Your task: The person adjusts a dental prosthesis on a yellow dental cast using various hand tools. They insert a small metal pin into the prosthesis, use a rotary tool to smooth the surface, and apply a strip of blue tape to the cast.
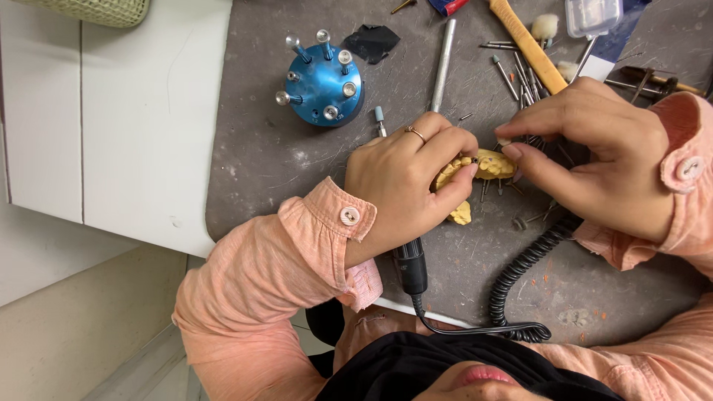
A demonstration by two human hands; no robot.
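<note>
**Both hands on a yellow cast, mid-worktop**

Far left is all bare white worktop (148,111), loads of free room there, and it ends in a front edge that runs down toward the sleeve. Then the grey mat (282,171) starts, its left edge running straight down the frame. On it near the top sits a blue bur stand (324,83) with silver pins sticking out, well apart from the hands, with open mat below it.

The left hand (405,182) is clenched around a black handpiece (410,263), the body poking out under the wrist and its coiled cord (520,275) looping along the mat's near edge. Its fingertips also pinch the yellow cast (490,165), which lies on the mat between both hands.

The right hand (594,148) comes in from the right, thumb and forefinger pinched at the cast's top edge; can't tell whether they hold anything.

Behind it things get crowded: loose burs (512,74), an orange handle (531,48), a clear box (593,15). Hardly any spare room up there.
</note>
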